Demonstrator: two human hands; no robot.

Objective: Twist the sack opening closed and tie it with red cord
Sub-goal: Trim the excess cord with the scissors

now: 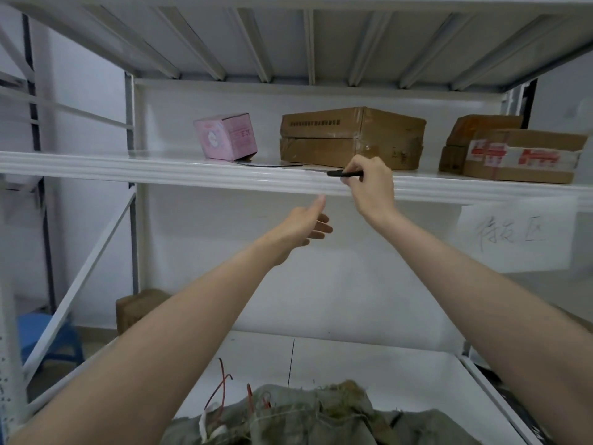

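A grey-green woven sack [308, 415] lies on the lower white shelf [369, 361] at the bottom of the view, its gathered top frayed. Red cord [221, 388] sticks up in loose strands from the sack's left side. My right hand [372, 183] is raised to the front edge of the upper shelf [160, 168] and pinches a thin black pen-like object [345, 173] lying along that edge. My left hand [305, 231] hovers in the air just below the upper shelf, fingers relaxed and holding nothing. Both hands are well above the sack.
On the upper shelf stand a pink box [226, 136], a large brown carton [351, 138] and taped cartons [513, 152] at the right. A paper label [516, 239] hangs under the shelf edge. A blue stool [48, 338] and a brown box [138, 308] sit at lower left.
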